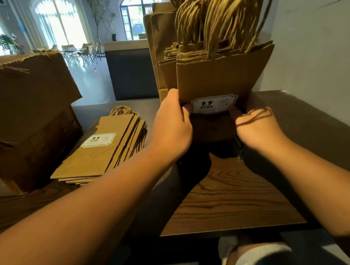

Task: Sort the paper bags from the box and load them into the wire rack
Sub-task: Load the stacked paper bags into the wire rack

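Observation:
A thick bundle of brown paper bags (224, 73) with twisted rope handles stands upright at the centre right, a white "9.9" label on its front. My left hand (172, 126) grips the bundle's lower left edge and my right hand (255, 121) grips its lower right edge. A dark rack (238, 143) shows only as a thin black frame below the bags, largely hidden by my hands and shadow. Taller brown bags (160, 44) stand behind the bundle. A flat stack of the same bags (102, 151) lies on the table to the left, beside the torn cardboard box (17, 118).
The dark wood-grain table (228, 201) runs from its front edge to a pale wall (323, 44) close on the right. A dark counter (132, 73) stands behind the table. My knees show under the table's front edge.

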